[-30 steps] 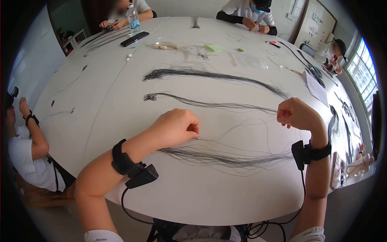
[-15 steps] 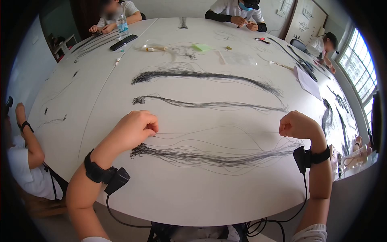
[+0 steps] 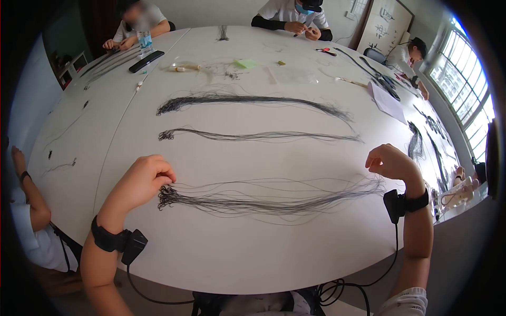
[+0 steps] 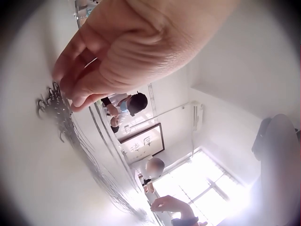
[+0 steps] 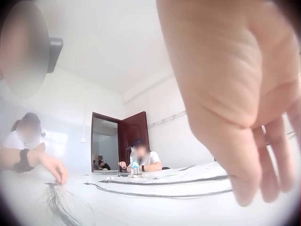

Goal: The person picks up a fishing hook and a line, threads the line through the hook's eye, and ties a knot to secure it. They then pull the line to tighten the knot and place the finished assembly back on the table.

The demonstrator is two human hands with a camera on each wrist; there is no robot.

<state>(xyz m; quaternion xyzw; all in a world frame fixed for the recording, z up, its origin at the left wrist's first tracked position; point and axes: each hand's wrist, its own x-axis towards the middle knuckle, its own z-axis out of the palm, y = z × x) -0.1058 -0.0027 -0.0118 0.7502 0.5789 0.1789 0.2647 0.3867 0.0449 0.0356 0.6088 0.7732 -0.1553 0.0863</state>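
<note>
Lowest in the head view, a cable (image 3: 397, 239) hung from the black wrist unit (image 3: 392, 206) at right of the frame; beside the wispy tail ends, that unit could have dragged them out of line if the forearm swung inward.

The near bundle (image 3: 253, 204) of black strands lay across the lower middle of the white table (image 3: 263, 258), its looped ends clustered at left and its tails fanned out at right. The left hand (image 3: 142, 181) was at those loops, thumb and fingertips pinching what looked like the end of one fine strand. The likeliest trouble was there: a loop hooking its neighbours, so that lifting the fingers would have pulled several strands askew. A slack pinch might also have let the strand drop crosswise.

The right hand (image 3: 392, 163), above the tails, had its fingers hanging loose and grasped nothing, so no hand steadied that end, and stray hairs could have tangled.

Beyond, mid-frame, lay a thin bundle (image 3: 237, 136), then a thicker bundle (image 3: 247, 99); a careless reach might have mixed their loose tails, which nearly met at right.
</note>
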